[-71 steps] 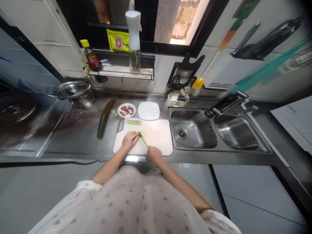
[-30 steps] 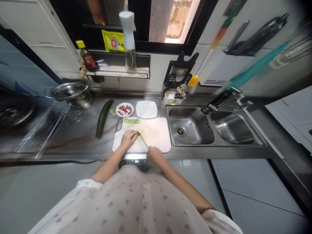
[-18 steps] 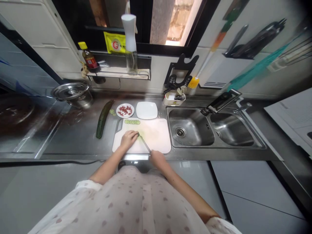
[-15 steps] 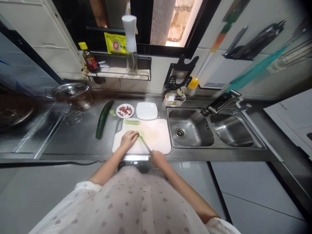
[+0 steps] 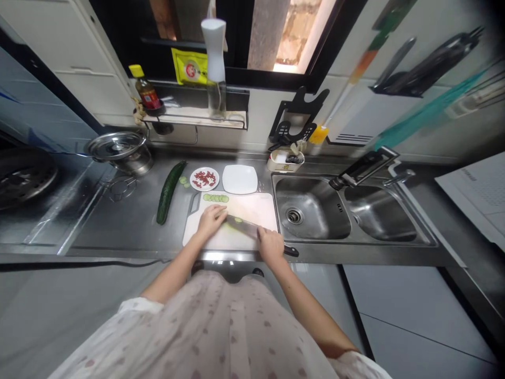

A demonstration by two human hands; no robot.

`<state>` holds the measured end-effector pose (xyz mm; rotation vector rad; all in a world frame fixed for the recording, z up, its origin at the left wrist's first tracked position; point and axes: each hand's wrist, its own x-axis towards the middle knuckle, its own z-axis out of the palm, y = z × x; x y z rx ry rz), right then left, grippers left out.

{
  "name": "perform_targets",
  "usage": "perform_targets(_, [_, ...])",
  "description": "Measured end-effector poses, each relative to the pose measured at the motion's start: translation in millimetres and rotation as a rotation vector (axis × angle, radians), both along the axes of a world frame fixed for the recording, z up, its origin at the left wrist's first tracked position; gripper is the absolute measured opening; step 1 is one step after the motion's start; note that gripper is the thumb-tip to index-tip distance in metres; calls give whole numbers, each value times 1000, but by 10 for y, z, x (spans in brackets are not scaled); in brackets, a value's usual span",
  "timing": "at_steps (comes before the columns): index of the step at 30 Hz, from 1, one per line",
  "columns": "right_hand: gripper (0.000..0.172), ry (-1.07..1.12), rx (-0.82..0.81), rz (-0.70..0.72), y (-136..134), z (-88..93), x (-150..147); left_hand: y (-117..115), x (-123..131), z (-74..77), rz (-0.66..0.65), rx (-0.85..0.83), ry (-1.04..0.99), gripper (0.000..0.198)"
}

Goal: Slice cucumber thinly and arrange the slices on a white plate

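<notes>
My right hand (image 5: 271, 245) is closed around the black handle of a kitchen knife (image 5: 245, 227), whose blade lies tilted flat over the white cutting board (image 5: 252, 205). A pale green cucumber slice (image 5: 238, 220) rests on the blade. At the blade's tip, my left hand (image 5: 211, 221) has its fingers drawn together; what they hold is hidden. Behind it, a row of overlapping cucumber slices (image 5: 216, 198) lies along the board's far edge. A whole cucumber (image 5: 170, 193) sits on the counter to the left, with a few loose slices (image 5: 184, 181) beside it.
Beyond the board stand a plate of chopped red pieces (image 5: 204, 179) and a square white plate (image 5: 239, 179). A double steel sink (image 5: 311, 208) is at the right, below a faucet (image 5: 365, 167). A lidded pot (image 5: 120, 150) stands at the left; a shelf (image 5: 189, 119) with bottles hangs behind.
The knife has swung from pointing away to lying more crosswise, its flat side showing with a slice on it. My right hand has moved right; the green piece at my left fingertips is now hidden.
</notes>
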<state>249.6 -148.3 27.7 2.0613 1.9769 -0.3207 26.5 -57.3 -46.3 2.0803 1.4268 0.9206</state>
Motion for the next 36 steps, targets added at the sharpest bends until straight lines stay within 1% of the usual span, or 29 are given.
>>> perform_targets(4, [30, -8, 42, -3, 35, 17, 4, 65, 118, 148, -206, -49, 47, 33])
perform_targets(6, [32, -9, 44, -10, 42, 32, 3, 83, 158, 207, -272, -61, 86, 33])
perform_targets(9, [34, -7, 51, 1, 45, 47, 21, 124, 189, 240, -327, -73, 117, 32])
perform_targets(13, [34, 4, 64, 21, 49, 37, 73, 213, 217, 201, -370, -97, 95, 29])
perform_targets(17, [34, 9, 55, 40, 62, 9, 107, 295, 261, 175, -389, -150, 93, 31])
perform_targets(19, [34, 10, 44, 42, 72, -6, 111, 331, 283, 170, -364, -183, 105, 33])
perform_targets(21, [33, 11, 36, 40, 80, -20, 109, 373, 297, 154, -301, -224, 121, 35])
perform_targets(26, [30, -9, 37, 52, 92, -52, 112, 533, 294, 63, -22, -336, 169, 29])
perform_targets(29, [29, -23, 55, 56, 103, -73, 125, 639, 285, 28, 98, -391, 166, 25])
perform_targets(32, [29, -16, 56, 52, 116, -95, 139, 720, 290, 15, 141, -433, 125, 22])
perform_targets(36, [29, -2, 49, 51, 127, -116, 151, 796, 297, -15, 135, -415, 123, 24])
